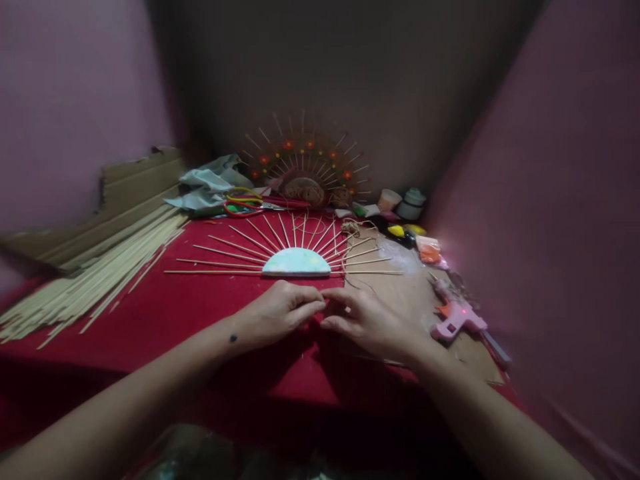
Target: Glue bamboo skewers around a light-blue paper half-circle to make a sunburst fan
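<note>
My left hand is over the red cloth, its thumb and fingers pressed together; anything between them is too small to make out. Fingertip to fingertip with it, my right hand has its index finger and thumb apart, with nothing visible in the gap. Just beyond both hands lies a pale blue-white half disc, with thin wooden sticks fanned out around its curved edge. Brown twine lies in a tangle over the right-hand sticks, and a loose strand trails down close to my right hand.
A pink hot glue gun rests on cardboard at right. Many loose sticks are piled at left beside corrugated cardboard. Scissors lie at the back, before a finished-looking stick fan with orange flowers. Walls rise on both sides.
</note>
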{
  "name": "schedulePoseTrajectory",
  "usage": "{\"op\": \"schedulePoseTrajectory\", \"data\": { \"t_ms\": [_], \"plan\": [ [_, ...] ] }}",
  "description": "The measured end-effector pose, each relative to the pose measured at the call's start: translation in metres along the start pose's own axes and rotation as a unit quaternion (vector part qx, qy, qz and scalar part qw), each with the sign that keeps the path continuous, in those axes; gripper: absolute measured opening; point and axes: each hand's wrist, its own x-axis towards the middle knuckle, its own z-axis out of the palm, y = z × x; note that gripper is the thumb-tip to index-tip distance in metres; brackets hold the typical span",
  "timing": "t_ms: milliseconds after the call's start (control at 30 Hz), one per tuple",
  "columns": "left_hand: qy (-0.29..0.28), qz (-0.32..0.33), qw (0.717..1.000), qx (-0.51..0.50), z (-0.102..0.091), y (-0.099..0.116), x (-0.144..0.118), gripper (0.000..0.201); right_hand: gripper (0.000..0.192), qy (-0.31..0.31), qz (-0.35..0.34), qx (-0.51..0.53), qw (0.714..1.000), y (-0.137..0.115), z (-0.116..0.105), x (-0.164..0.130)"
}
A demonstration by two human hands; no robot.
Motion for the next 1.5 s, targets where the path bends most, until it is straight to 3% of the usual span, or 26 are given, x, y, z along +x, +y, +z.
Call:
{"op": "schedulePoseTrajectory", "data": {
  "t_ms": [100, 200, 267, 400, 467, 600, 667, 767, 867, 1000, 1233, 1300, 1400, 1500],
  "plan": [
    [0.003, -0.024, 0.999, -0.029, 0.000, -0.001, -0.003, 0.031, 0.013, 0.033, 0.028, -0.001, 0.999, -0.003, 0.007, 0.004],
    [0.019, -0.081, 0.994, -0.070, -0.003, -0.005, -0.005, 0.035, 0.025, 0.028, 0.077, 0.095, 0.992, 0.001, 0.007, 0.004],
    [0.064, -0.124, 0.984, -0.113, -0.006, -0.007, -0.006, 0.034, 0.025, 0.032, 0.128, 0.235, 0.963, 0.005, 0.007, 0.002],
    [0.165, -0.150, 0.958, -0.181, -0.010, -0.008, -0.005, 0.026, 0.021, 0.056, 0.160, 0.469, 0.867, 0.008, 0.010, 0.001],
    [0.160, -0.146, 0.954, -0.208, -0.008, -0.005, -0.004, 0.026, 0.024, 0.051, 0.154, 0.513, 0.843, 0.008, 0.012, 0.001],
    [0.107, -0.105, 0.955, -0.256, 0.007, 0.005, 0.000, 0.032, 0.029, 0.020, 0.138, 0.537, 0.832, 0.007, 0.015, 0.004],
    [0.101, -0.075, 0.952, -0.279, 0.015, 0.008, 0.003, 0.026, 0.031, 0.006, 0.129, 0.534, 0.835, 0.007, 0.016, 0.004],
    [0.154, -0.032, 0.953, -0.259, 0.020, 0.011, 0.004, 0.012, 0.031, -0.012, 0.119, 0.511, 0.851, 0.008, 0.016, 0.002],
    [0.194, -0.005, 0.950, -0.244, 0.015, 0.014, 0.001, 0.017, 0.024, -0.039, 0.115, 0.507, 0.853, 0.012, 0.016, 0.001],
    [0.137, -0.013, 0.931, -0.338, 0.005, 0.013, -0.008, 0.017, 0.019, -0.038, 0.116, 0.522, 0.844, 0.019, 0.015, 0.003],
    [0.141, -0.068, 0.898, -0.411, -0.002, 0.009, -0.020, 0.018, 0.015, 0.000, 0.057, 0.291, 0.955, 0.014, 0.004, 0.001],
    [0.173, -0.074, 0.891, -0.413, -0.009, 0.014, -0.023, 0.020, 0.013, 0.008, 0.022, 0.256, 0.966, 0.014, 0.002, -0.002],
    [0.273, -0.054, 0.873, -0.400, -0.027, 0.026, -0.029, 0.016, 0.022, 0.016, -0.027, 0.208, 0.978, 0.019, 0.000, -0.003],
    [0.396, -0.028, 0.849, -0.349, -0.051, 0.038, -0.033, 0.002, 0.009, 0.107, -0.064, 0.020, 0.992, 0.025, -0.006, 0.000]
  ]
}}
